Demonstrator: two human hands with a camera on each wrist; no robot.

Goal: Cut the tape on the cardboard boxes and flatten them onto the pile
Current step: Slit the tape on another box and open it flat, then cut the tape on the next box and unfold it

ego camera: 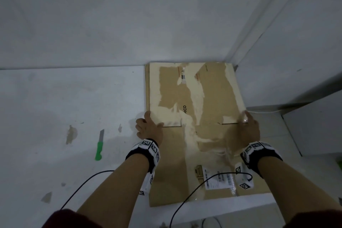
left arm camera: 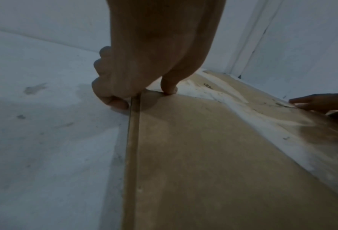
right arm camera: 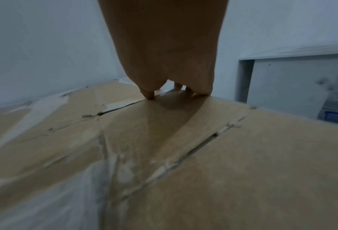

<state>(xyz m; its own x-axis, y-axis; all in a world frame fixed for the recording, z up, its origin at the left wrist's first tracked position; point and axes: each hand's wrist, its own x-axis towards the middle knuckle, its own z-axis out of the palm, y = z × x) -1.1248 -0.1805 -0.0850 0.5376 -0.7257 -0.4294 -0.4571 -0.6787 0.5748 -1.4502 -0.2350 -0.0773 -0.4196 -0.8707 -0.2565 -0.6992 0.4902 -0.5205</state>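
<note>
- Head view: a flattened cardboard box (ego camera: 192, 116) lies on the white surface (ego camera: 55, 98), pushed into the corner ahead of the person. The left hand (ego camera: 149, 127) grips its left edge, thumb on top, fingers curled over the side. The right hand (ego camera: 249, 127) holds the opposite edge, thumb on the cardboard. The two hands are well apart, the box between them. A shipping label (ego camera: 219, 179) sits on the cardboard near the right wrist. A green-handled knife (ego camera: 99, 146) lies on the surface out to the left of the left hand, apart from the box.
- Left wrist view: the left hand (left arm camera: 144, 70) pinches the box (left arm camera: 213, 155) edge, thumb pressed on top, fingers wrapped down the side. The right hand (left arm camera: 321, 104) shows at the far edge.
- Right wrist view: the right hand (right arm camera: 170, 62) has its thumb on the cardboard (right arm camera: 183, 171) with fingertips past the edge; how far they curl under, I cannot tell.
</note>
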